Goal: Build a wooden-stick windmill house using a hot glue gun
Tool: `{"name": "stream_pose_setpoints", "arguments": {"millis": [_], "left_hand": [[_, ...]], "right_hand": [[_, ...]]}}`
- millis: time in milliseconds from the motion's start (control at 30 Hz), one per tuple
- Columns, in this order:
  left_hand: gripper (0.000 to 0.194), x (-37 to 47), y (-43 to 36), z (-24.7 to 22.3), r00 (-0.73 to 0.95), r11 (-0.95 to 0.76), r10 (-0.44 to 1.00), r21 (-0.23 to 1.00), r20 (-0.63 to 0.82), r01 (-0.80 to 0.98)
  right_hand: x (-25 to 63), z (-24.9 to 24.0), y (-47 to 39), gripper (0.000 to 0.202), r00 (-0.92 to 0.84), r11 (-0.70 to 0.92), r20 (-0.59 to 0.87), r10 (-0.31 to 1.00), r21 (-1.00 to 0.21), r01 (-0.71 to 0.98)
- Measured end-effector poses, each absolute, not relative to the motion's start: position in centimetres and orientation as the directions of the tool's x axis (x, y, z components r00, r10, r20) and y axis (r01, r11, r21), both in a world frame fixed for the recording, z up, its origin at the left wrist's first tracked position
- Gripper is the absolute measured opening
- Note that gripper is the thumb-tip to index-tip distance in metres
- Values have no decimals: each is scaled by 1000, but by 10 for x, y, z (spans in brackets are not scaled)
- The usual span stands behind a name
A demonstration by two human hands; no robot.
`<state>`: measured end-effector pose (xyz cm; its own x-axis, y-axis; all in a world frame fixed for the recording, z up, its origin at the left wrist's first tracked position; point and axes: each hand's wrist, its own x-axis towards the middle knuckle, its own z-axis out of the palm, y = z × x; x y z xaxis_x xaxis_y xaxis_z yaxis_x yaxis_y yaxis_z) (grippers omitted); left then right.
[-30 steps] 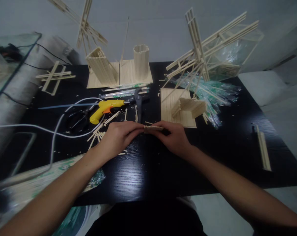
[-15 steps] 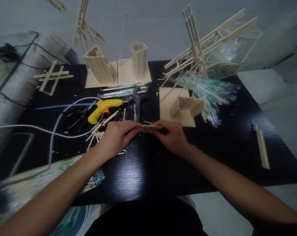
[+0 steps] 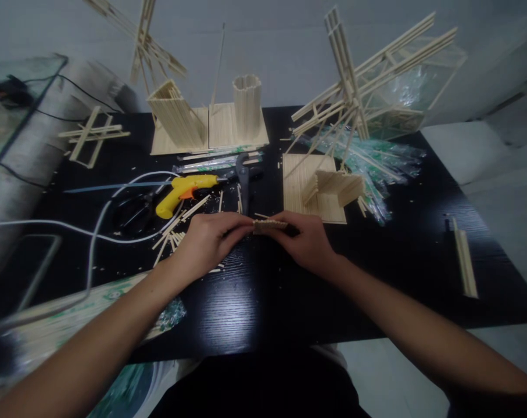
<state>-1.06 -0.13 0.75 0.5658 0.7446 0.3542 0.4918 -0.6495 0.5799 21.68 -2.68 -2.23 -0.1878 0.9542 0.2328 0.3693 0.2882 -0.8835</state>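
Between my two hands, above the black table, is a small panel of wooden sticks (image 3: 268, 227), seen nearly edge-on. My left hand (image 3: 208, 239) pinches its left end between thumb and fingers. On the opposite end, my right hand (image 3: 305, 239) grips it the same way, hiding part of it. Just beyond my hands lies a pair of dark-handled pliers (image 3: 243, 186). A stick base plate (image 3: 293, 188) with a part-walled stick structure (image 3: 337, 188) on it stands behind my right hand. Loose short sticks (image 3: 176, 235) lie beside my left hand.
A yellow glue gun (image 3: 182, 194) with a white cord (image 3: 100, 223) rests at left. Stick towers (image 3: 248, 107) stand at the back, and crossed stick frames (image 3: 352, 96) rise at back right. Plastic-wrapped sticks (image 3: 376, 168) lie below them. A stick bundle (image 3: 466, 264) sits far right.
Almost nothing differs. Both hands keep their pinch on the stick panel, which seems tilted very slightly, showing a little more of its near side.
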Motion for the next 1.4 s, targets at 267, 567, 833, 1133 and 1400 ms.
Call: {"name": "stream_pose_setpoints", "arguments": {"millis": [267,567,833,1133,1400], "left_hand": [[14,-11,-1,6,560,-650,745,581,362,489],[11,-11,-2,4,549,-637,756,594,357,490],[10,-11,-2,6,561,-676,726,564,398,475],[11,-11,-2,6,571,-677,722,570,391,466],[10,-10,-2,7,569,-669,728,577,382,468]], "right_hand": [[217,-23,-27,13,-186,286,231,955,-882,375],[216,-22,-28,7,-180,311,263,948,-887,341],[216,-23,-27,9,-185,330,280,942,-874,358],[217,-28,-27,7,-172,342,298,939,-861,376],[217,-26,-27,6,-171,314,268,948,-879,358]]}}
